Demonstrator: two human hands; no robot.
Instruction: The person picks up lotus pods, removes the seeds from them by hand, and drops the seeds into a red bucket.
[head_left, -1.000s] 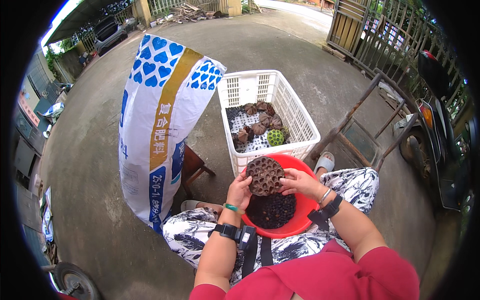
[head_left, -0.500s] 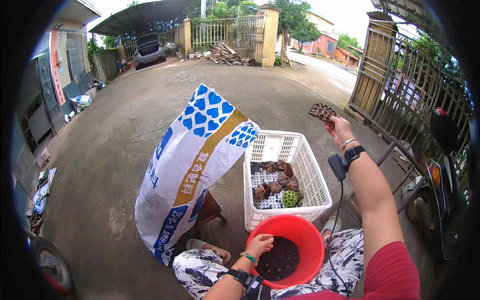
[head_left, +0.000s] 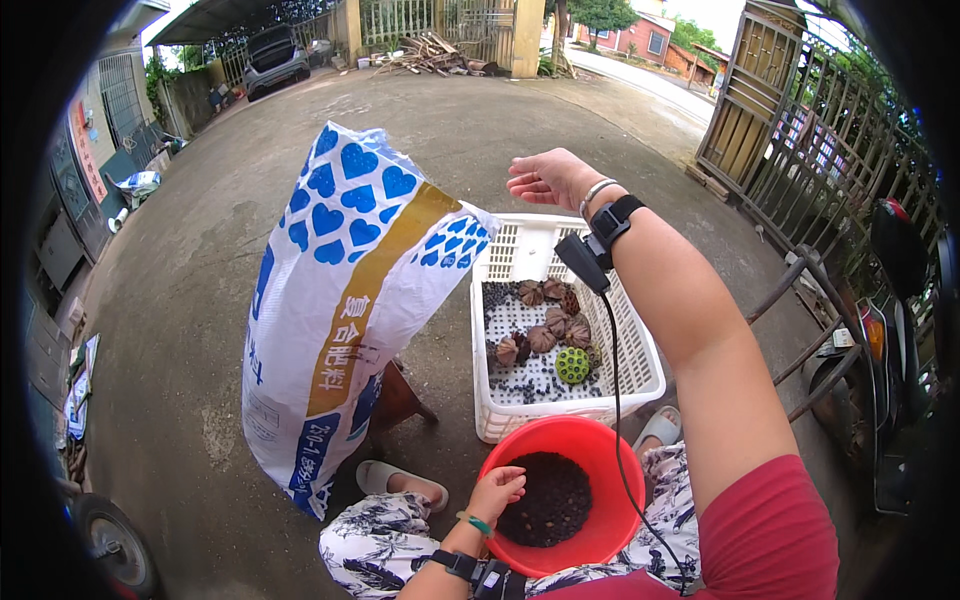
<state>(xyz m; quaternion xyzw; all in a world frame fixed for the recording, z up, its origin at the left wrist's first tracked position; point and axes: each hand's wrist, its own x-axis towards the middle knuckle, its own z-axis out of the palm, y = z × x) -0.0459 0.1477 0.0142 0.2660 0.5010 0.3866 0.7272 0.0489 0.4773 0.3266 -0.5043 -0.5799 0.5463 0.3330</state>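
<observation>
My right hand (head_left: 552, 180) is raised beyond the far side of the white plastic crate (head_left: 638, 350), fingers stretched toward the sack's mouth and nothing visible in them. Over the left part of the red bucket (head_left: 612, 475), my left hand (head_left: 499, 492) has its fingers closed in a pinch; whatever they hold, if anything, cannot be made out. Dark lotus seeds (head_left: 548, 508) lie in the bucket. Several dried brown lotus pods (head_left: 541, 340), one green lotus pod (head_left: 572, 365) and loose dark seeds sit in the crate. The tall white and blue woven sack (head_left: 335, 290) stands left of it.
Partly behind the sack is a wooden stool (head_left: 402, 398). A motorbike (head_left: 880, 350) and a metal frame (head_left: 815, 300) stand to the right, below a fence gate (head_left: 755, 90). At lower left is a wheel (head_left: 112, 540). A cable hangs from my right wrist across the bucket.
My right hand has swung left from beside the gate toward the sack, and the dried lotus pod it held is out of sight. My left hand stays at the bucket. The view has tilted downward.
</observation>
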